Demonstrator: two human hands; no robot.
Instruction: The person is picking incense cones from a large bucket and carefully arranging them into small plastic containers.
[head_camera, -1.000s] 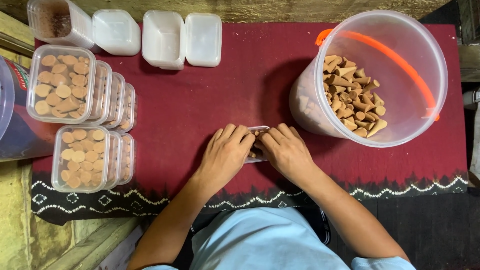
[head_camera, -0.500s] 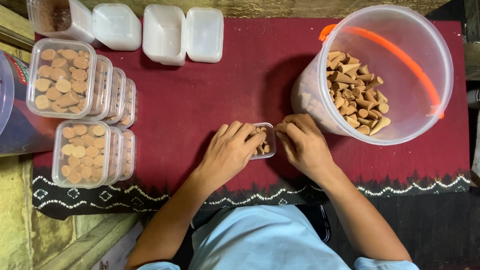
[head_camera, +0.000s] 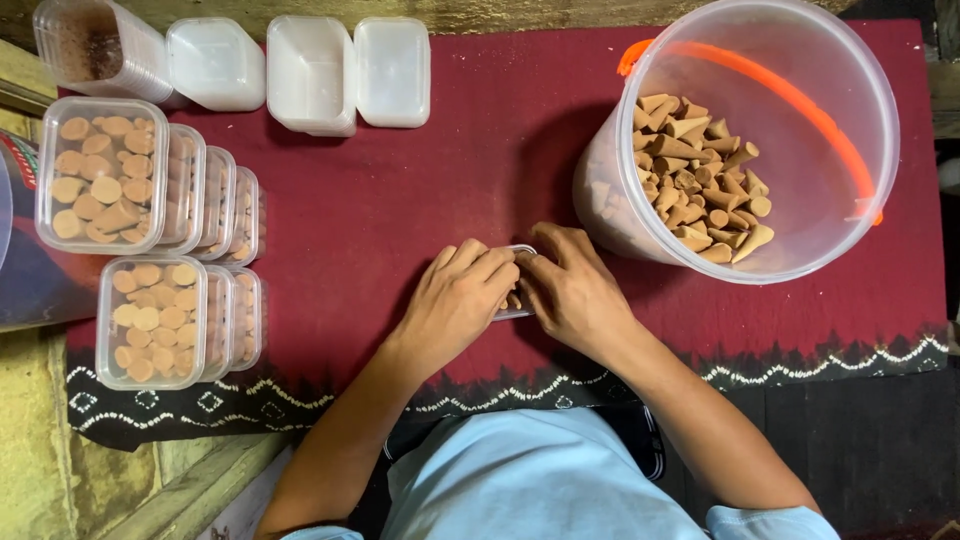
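A small clear plastic box (head_camera: 515, 300) with tan cones inside lies on the dark red cloth (head_camera: 400, 250), mostly hidden under my hands. My left hand (head_camera: 455, 300) covers its left side with fingers curled over it. From the right, my right hand (head_camera: 572, 290) presses against the same box, fingertips meeting the left hand's. Just right of my hands, a large clear bucket (head_camera: 850, 120) with an orange handle lies tilted and holds a heap of tan cones (head_camera: 700, 180).
Two rows of filled clear boxes (head_camera: 150, 250) of cones stand on edge at the left. Empty white boxes and lids (head_camera: 310, 70) sit along the far edge, beside a stack of clear containers (head_camera: 95, 45). The cloth's patterned hem (head_camera: 800, 365) runs along the near edge.
Half a second ago my right hand sat a little apart and the open box of cones showed between the hands. Now both hands have closed together over the box.
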